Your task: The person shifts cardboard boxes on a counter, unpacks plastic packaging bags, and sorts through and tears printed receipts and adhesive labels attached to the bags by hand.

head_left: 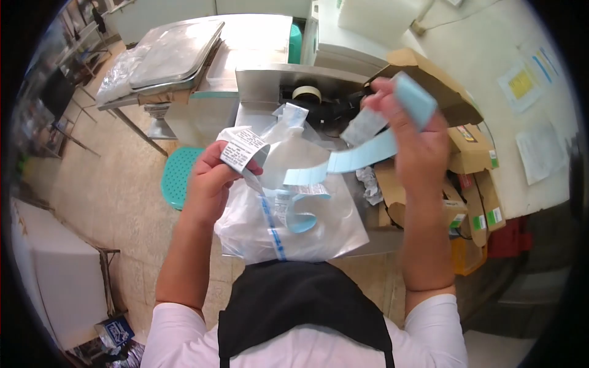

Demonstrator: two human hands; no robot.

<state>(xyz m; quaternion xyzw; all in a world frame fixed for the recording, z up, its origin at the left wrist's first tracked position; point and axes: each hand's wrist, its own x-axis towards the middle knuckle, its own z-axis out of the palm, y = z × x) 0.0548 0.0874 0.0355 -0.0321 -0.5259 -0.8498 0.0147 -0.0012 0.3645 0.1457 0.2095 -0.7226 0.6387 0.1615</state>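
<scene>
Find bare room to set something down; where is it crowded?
Floor between the green stool and the white unit at lower left. The metal bench shows a small sliver left of the plastic bag. Crowded: the bag, under the label strip, and right of it, among cardboard boxes.

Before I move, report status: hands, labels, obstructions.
Left hand gripping curled printed labels. Right hand gripping pale-blue strip. Strip trails over plastic bag; contact unclear. Nothing visibly blocking either hand.

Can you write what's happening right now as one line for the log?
left hand: holds printed white strip | right hand: holds pale-blue strip | beneath: see-through plastic bag | right side: cardboard boxes
</scene>
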